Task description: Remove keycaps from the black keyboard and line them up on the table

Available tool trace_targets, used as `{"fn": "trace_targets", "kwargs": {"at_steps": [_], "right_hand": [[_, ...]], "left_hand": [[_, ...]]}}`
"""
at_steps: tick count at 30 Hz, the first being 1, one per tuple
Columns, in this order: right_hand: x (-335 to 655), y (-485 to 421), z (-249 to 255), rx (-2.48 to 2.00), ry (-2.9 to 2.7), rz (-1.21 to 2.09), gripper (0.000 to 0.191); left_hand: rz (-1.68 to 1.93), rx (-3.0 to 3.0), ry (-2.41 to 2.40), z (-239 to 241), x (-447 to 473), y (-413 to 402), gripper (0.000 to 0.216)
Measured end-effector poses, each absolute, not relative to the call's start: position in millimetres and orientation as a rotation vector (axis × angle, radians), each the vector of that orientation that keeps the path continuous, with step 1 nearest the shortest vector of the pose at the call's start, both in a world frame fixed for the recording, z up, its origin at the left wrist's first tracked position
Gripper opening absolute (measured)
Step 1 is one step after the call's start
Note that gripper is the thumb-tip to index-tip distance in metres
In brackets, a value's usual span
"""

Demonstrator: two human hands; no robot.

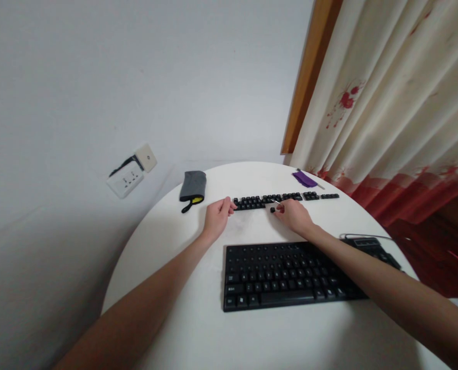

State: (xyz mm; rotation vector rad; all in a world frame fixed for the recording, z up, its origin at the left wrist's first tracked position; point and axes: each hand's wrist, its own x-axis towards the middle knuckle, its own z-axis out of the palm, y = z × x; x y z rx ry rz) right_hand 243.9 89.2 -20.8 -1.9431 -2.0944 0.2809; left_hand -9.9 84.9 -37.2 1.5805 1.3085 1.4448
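the left hand [217, 216] rests loosely curled at the left end of a row of loose black keycaps [267, 200]; the right hand [293, 215] pinches a thin tool over 1 stray keycap [272, 209]. 1 black keyboard [290, 275] lies nearer on the white surface [198, 334], 1 grey pouch [193, 186] far left, contents hidden
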Motion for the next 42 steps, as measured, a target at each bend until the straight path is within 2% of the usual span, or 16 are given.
{"fn": "trace_targets", "kwargs": {"at_steps": [35, 42], "right_hand": [[228.3, 108.2, -18.9, -1.929, -1.992, 0.332, 0.015], [241.4, 91.4, 6.1, -1.824, -1.959, 0.288, 0.034]], "left_hand": [[1.423, 1.576, 1.316, -37.6, -10.6, 85.8, 0.052], [1.441, 1.622, 1.380, -37.9, -11.8, 86.0, 0.051]]}}
